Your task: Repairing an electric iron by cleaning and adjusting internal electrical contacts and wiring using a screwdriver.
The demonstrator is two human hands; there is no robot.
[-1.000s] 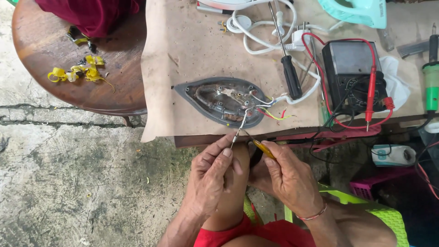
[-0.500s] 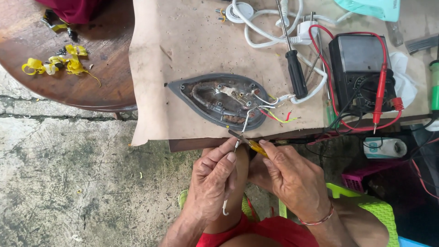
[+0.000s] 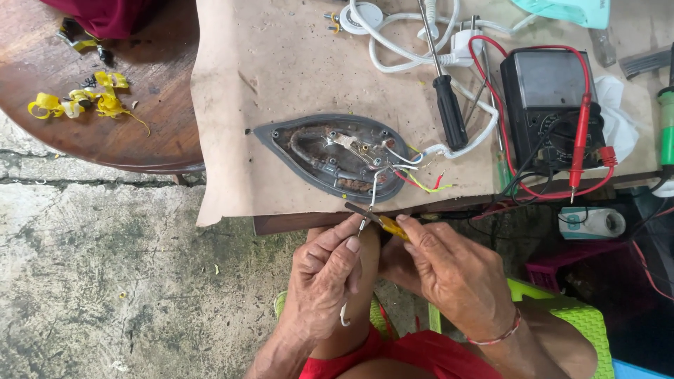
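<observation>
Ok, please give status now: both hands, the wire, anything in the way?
Left hand pinching white wire from iron soleplate. Right hand holding yellow-handled pliers at wire end. Nothing blocking.

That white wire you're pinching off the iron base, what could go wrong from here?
1. The left hand pinches the thin white wire while the right hand works the yellow-handled pliers at its end; a hard squeeze could sever it, or nip a fingertip.
2. The wire runs taut from the iron base, which sits near the table edge; a tug might drag it off.
3. The other loose wires lie close and could get caught.
</observation>
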